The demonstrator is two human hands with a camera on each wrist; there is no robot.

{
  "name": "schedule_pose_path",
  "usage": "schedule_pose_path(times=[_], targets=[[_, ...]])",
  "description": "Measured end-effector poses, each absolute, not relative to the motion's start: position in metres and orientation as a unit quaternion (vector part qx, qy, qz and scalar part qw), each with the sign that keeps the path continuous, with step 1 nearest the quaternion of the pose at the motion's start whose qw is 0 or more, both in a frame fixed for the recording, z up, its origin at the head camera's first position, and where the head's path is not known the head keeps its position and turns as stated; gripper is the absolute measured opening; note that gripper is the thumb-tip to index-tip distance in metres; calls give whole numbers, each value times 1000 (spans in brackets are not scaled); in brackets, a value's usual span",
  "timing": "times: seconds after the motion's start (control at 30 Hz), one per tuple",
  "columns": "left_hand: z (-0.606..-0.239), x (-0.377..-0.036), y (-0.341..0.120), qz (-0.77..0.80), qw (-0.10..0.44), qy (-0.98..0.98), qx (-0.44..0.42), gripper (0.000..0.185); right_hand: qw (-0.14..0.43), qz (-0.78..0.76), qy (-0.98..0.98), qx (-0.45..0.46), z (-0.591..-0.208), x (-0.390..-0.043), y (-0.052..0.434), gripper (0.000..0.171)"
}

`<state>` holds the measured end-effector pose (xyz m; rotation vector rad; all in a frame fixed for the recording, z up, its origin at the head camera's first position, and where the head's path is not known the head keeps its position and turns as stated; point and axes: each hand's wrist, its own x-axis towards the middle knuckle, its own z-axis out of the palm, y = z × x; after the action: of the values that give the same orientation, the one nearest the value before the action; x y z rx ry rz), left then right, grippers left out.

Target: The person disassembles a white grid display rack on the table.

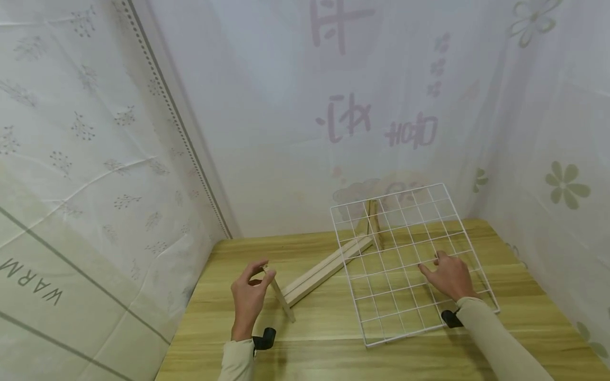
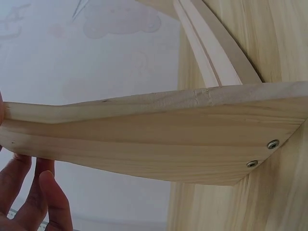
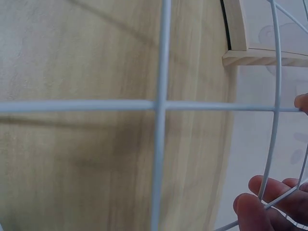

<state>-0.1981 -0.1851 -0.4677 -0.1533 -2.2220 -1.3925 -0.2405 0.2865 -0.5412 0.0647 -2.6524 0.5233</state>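
Note:
A pale wooden stand lies on the table, its grooved crossbar (image 1: pixel 324 269) joining two upright end pieces. My left hand (image 1: pixel 249 296) pinches the top of the near end piece (image 1: pixel 282 298) between thumb and fingers. Two metal screw heads (image 2: pixel 273 144) show low on that piece in the left wrist view. The far end piece (image 1: pixel 373 207) stands behind a white wire grid (image 1: pixel 349 277). My right hand (image 1: pixel 449 276) grips the grid right of its middle, fingers (image 3: pixel 252 211) around its wires. The grid is tilted above the table and overlaps the crossbar's far end.
The wood-grain table (image 1: pixel 324 352) ends at a printed white curtain (image 1: pixel 276 159) at the back. More curtain (image 1: pixel 95 211) hangs along the left side and the right. Black camera mounts (image 1: pixel 264 339) sit at both wrists.

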Motion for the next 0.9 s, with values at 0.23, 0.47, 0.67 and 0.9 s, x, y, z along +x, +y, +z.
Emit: schedule_pose_path(times=[0.23,0.47,0.67,0.9], targets=[[-468,-191,-186,-516,248,-819,-44,28,201,191,-961,19,-548,-239,288,52],[-466,-185,-186,-517,248,-818,-46,29,205,195,-959,14,-550,-239,286,47],[-467,-176,-185,-506,256,-823,-40,29,196,191,-962,15,-550,-238,287,52],[-481,-172,-187,-497,266,-826,-21,34,181,199,-963,5,-554,-235,291,51]])
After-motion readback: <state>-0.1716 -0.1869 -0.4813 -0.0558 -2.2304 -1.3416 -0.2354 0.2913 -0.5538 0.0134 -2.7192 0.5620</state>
